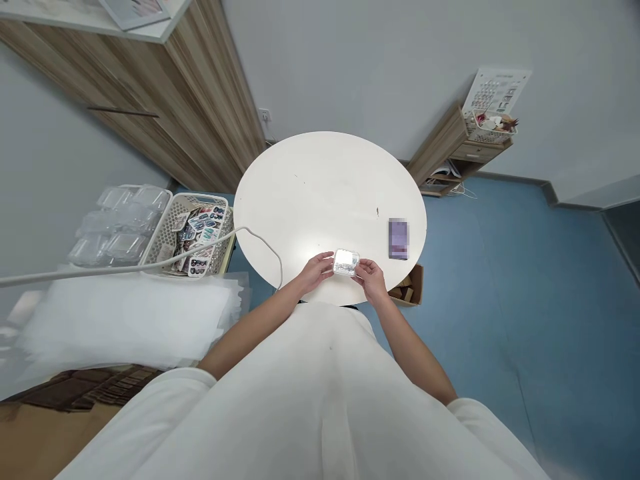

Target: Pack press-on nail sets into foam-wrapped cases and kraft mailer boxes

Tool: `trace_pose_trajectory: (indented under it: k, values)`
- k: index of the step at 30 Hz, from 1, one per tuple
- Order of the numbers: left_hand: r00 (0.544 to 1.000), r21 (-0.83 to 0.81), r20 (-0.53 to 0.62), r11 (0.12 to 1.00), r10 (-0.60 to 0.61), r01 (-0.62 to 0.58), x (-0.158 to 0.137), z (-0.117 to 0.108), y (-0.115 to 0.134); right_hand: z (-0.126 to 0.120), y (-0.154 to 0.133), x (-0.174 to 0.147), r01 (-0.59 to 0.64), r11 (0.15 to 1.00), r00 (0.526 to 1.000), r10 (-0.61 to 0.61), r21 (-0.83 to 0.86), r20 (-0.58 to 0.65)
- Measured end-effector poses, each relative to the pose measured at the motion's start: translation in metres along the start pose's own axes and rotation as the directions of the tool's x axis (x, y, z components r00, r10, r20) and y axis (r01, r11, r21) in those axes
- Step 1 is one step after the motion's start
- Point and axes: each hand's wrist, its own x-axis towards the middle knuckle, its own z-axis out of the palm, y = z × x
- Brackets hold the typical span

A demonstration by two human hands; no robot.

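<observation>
Over the near edge of the round white table (320,180), a small, shiny clear plastic box (346,261) is held between my two hands. My left hand (316,272) grips its left edge with the fingertips. On the opposite side, my right hand (371,276) pinches the right edge between thumb and fingers. Glare hides what is inside the box. To the right on the tabletop lies a purple rectangular item (399,239), blurred out.
Left of the table, a white basket (167,233) holds patterned cards, beside stacked clear plastic boxes (120,223). A pale cable (250,231) crosses onto the table's left side. White sheets (130,320) are piled nearer me. A cardboard box (416,287) sits under the right edge.
</observation>
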Motion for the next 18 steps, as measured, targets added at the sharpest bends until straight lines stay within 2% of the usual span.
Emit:
trace_pose_trajectory:
  k: [3,5,12,18]
  values:
    - [0.997,0.162,-0.005,0.983,-0.083,0.083,0.002,0.008,-0.005,-0.008,-0.004,0.006,0.007,1.0,1.0,-0.007,0.005,0.005]
    - [0.995,0.245,0.02,0.966,-0.096,0.088,0.003,0.013,-0.008,-0.013,-0.005,0.01,0.007,1.0,1.0,-0.007,0.008,0.02]
    - [0.999,0.327,-0.047,0.945,0.005,0.011,0.01,0.023,-0.011,-0.022,-0.004,0.02,-0.001,1.0,0.998,0.001,-0.004,0.055]
    - [0.985,0.376,-0.143,0.926,0.1,-0.039,0.021,0.022,-0.025,-0.015,0.001,0.031,0.064,0.992,0.998,-0.062,-0.107,0.017]
